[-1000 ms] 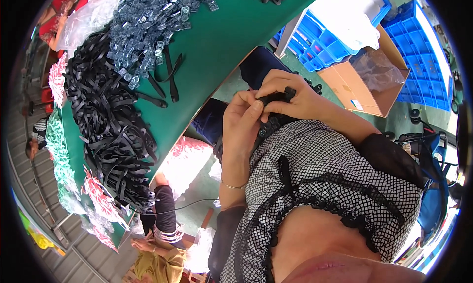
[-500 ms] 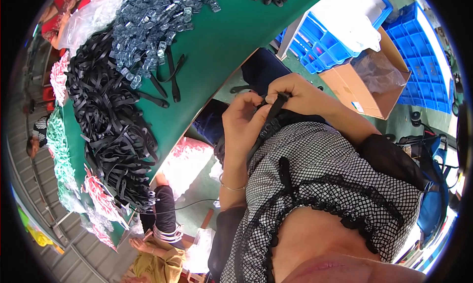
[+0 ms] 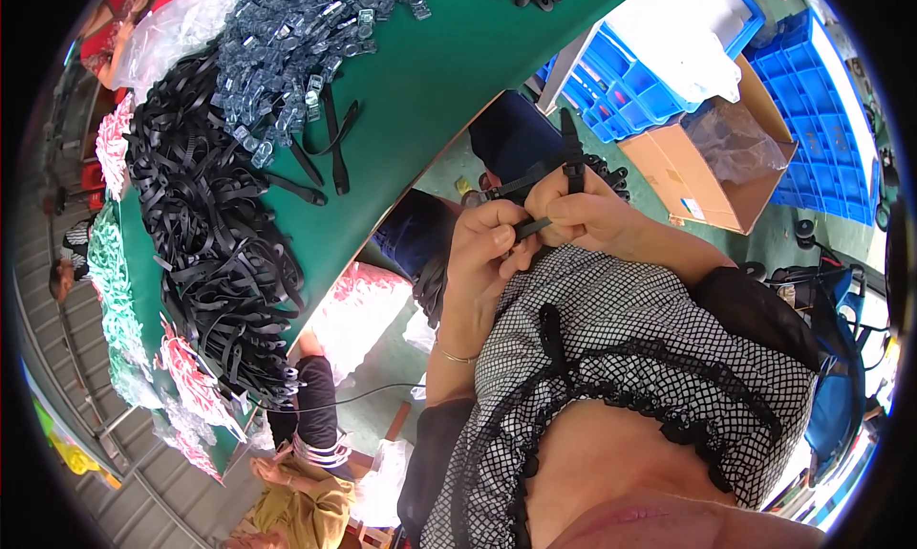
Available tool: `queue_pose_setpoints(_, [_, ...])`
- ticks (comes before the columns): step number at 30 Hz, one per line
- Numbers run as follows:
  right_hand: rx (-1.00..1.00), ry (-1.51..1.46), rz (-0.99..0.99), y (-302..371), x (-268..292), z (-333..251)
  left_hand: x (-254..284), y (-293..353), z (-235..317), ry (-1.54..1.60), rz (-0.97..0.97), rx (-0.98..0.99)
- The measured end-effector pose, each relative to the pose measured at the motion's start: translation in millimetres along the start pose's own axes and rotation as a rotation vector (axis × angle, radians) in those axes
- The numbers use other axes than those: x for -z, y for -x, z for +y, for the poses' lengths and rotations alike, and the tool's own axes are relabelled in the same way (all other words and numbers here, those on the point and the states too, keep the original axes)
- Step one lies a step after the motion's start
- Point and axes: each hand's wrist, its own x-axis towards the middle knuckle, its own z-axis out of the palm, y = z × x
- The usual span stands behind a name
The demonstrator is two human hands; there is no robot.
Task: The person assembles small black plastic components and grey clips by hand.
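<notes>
Over my lap, my left hand (image 3: 485,250) and my right hand (image 3: 589,210) are close together, both closed on a black strap (image 3: 534,227). A short piece of it shows between my fingertips, and a narrow end (image 3: 570,143) sticks up past my right hand. My fingers hide the rest, so I cannot tell whether a buckle is on it. More black straps (image 3: 614,174) show behind my right hand. On the green table (image 3: 420,81) lie a large heap of black straps (image 3: 220,253) and a heap of clear bluish plastic buckles (image 3: 287,57). A few loose straps (image 3: 334,148) lie beside them.
Blue crates (image 3: 812,119) and an open cardboard box (image 3: 712,162) with clear plastic stand at right. Green strips (image 3: 117,301) and red-and-white strips (image 3: 196,377) lie along the table's far left. A person in an olive top (image 3: 306,506) sits at lower left.
My hands have turned and shifted slightly; the left has moved lower and right. The strap's end now points up past my right hand, and a short piece shows between my fingertips.
</notes>
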Motion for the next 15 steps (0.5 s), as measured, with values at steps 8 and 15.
queue_pose_setpoints(8, [0.040, -0.151, -0.058, -1.1, 1.8, 5.8, -2.1, 0.7, -1.4, -0.006, -0.087, -0.065])
queue_pose_setpoints(15, [0.067, 0.632, 0.028, -6.6, 0.9, -23.5, -19.0, 1.6, 11.6, -0.344, 0.248, 0.008])
